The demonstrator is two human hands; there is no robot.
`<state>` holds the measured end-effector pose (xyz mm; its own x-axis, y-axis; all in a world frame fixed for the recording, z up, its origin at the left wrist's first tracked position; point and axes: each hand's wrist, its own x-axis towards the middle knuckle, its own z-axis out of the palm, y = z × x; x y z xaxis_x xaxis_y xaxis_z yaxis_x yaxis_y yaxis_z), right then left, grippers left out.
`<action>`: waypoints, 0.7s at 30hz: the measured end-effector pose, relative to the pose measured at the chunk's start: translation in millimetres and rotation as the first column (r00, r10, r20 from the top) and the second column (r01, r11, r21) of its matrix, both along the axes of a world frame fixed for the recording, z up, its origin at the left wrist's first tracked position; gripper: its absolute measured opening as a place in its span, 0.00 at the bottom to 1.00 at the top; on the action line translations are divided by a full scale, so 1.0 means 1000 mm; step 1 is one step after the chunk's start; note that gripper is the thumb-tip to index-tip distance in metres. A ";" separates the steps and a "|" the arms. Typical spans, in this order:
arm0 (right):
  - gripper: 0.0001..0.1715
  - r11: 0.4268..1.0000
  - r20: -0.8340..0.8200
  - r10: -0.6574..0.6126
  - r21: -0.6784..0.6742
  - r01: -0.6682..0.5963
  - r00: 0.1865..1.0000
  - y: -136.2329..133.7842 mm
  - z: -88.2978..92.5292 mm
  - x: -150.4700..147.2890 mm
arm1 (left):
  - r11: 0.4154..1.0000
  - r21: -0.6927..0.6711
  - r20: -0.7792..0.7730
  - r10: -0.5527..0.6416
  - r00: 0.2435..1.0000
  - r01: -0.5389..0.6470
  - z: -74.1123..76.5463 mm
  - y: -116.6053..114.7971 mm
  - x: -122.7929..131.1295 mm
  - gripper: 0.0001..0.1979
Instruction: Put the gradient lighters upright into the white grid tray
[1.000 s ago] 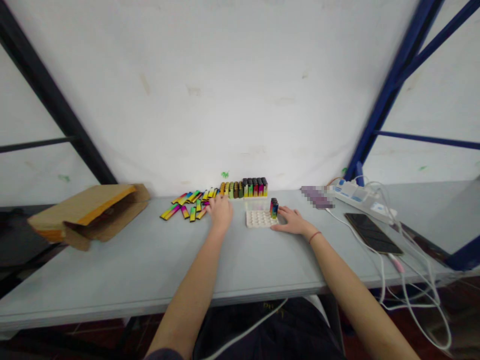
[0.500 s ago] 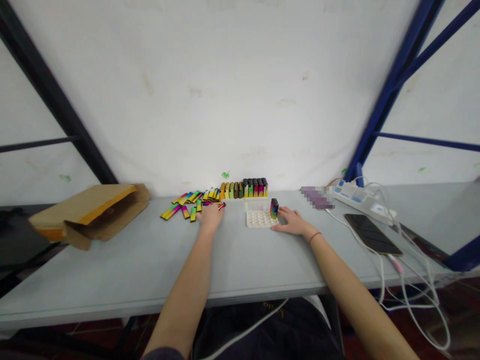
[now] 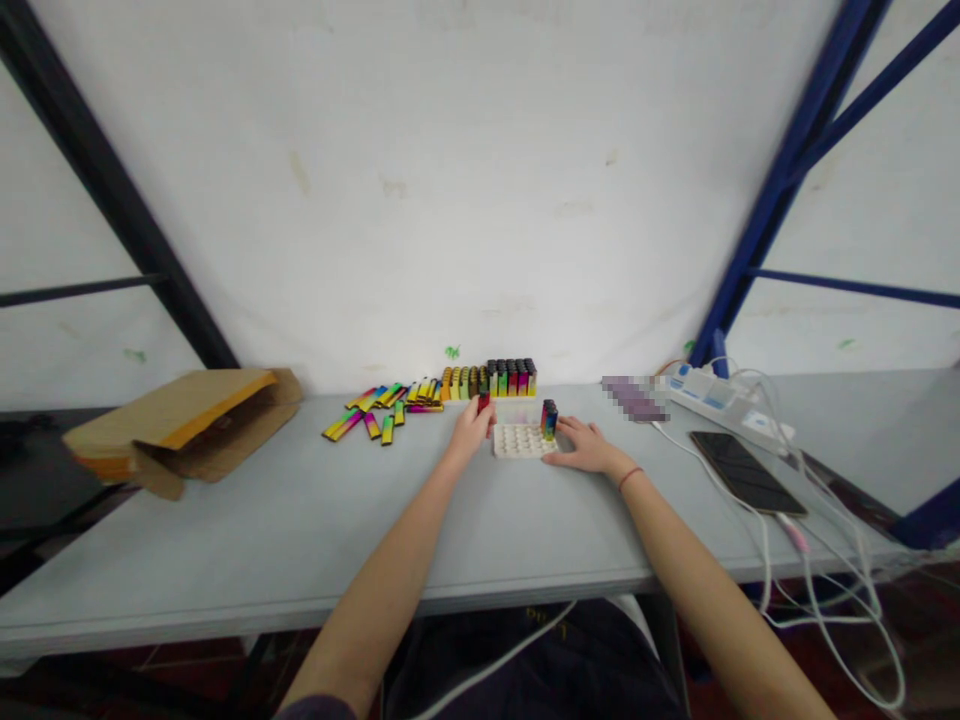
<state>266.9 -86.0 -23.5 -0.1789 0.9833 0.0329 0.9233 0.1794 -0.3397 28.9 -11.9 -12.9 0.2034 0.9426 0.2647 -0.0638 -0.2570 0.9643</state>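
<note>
Left hand (image 3: 471, 432): fingers pinch a small red bar (image 3: 483, 403) — up near the middle.
Right hand (image 3: 589, 446): spread flat by the white dimpled tray (image 3: 519, 442).
Done: a few bars (image 3: 550, 420) stand on the tray.
Left: rainbow bars (image 3: 375, 420) lie in a loose heap — left of middle.

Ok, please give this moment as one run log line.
left hand: holds small red item | right hand: rests beside white dimpled tray | nearby: upright multicoloured stack at tray corner
</note>
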 end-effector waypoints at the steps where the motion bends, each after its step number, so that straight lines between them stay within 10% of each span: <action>1: 0.48 1.000 -0.001 -0.001 -0.003 0.001 1.000 0.000 0.000 0.000 | 0.999 -0.034 0.032 -0.009 0.999 0.010 0.000 0.000 0.001 0.09; 9: 0.51 1.000 0.002 -0.011 -0.027 0.011 1.000 -0.001 0.003 -0.001 | 0.908 -0.419 0.191 0.106 0.976 -0.017 0.015 -0.007 -0.003 0.22; 21: 0.50 0.999 0.004 -0.003 -0.031 0.003 1.000 -0.003 0.004 -0.001 | 0.890 -0.430 0.295 0.299 0.908 -0.153 0.019 -0.011 -0.003 0.21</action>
